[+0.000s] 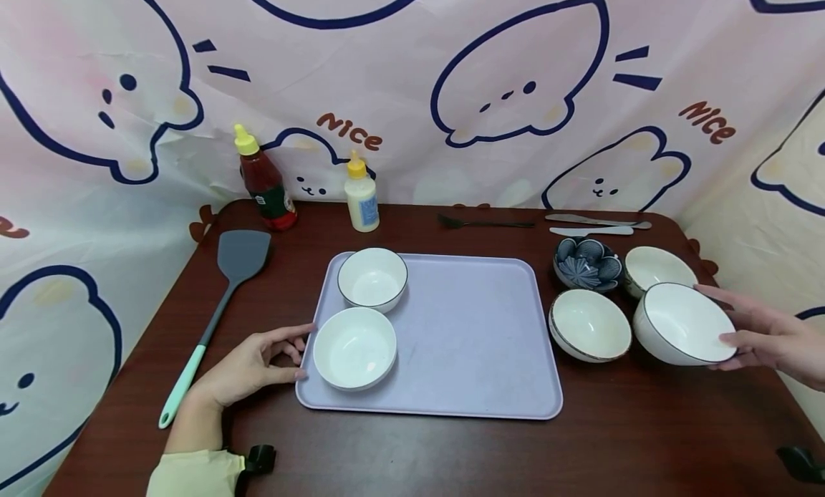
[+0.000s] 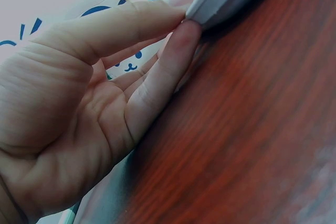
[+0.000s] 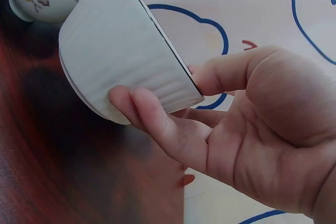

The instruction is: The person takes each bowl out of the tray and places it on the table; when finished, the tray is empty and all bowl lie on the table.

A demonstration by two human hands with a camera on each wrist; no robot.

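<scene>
At the left edge of the lavender tray (image 1: 477, 339), my left hand (image 1: 248, 364) pinches the rim between thumb and fingers; the left wrist view shows the fingertips right on the tray edge (image 2: 210, 3). Two white bowls stand on the tray's left part, a dark-rimmed bowl (image 1: 372, 278) behind and another bowl (image 1: 355, 348) in front. On the right, my right hand (image 1: 767, 332) grips a white ribbed bowl (image 1: 686, 325) with its thumb over the thin dark rim and its fingers under the outer wall (image 3: 115, 51). That bowl is tilted.
Beside the tray's right edge are a cream bowl (image 1: 589, 325), a blue patterned bowl (image 1: 583, 268) and a flower-painted bowl (image 1: 657, 268). Knives (image 1: 593, 231) and a fork (image 1: 486, 223) lie behind. A spatula (image 1: 222, 304), sauce bottle (image 1: 269, 185) and yellow-capped bottle (image 1: 362, 200) occupy the left.
</scene>
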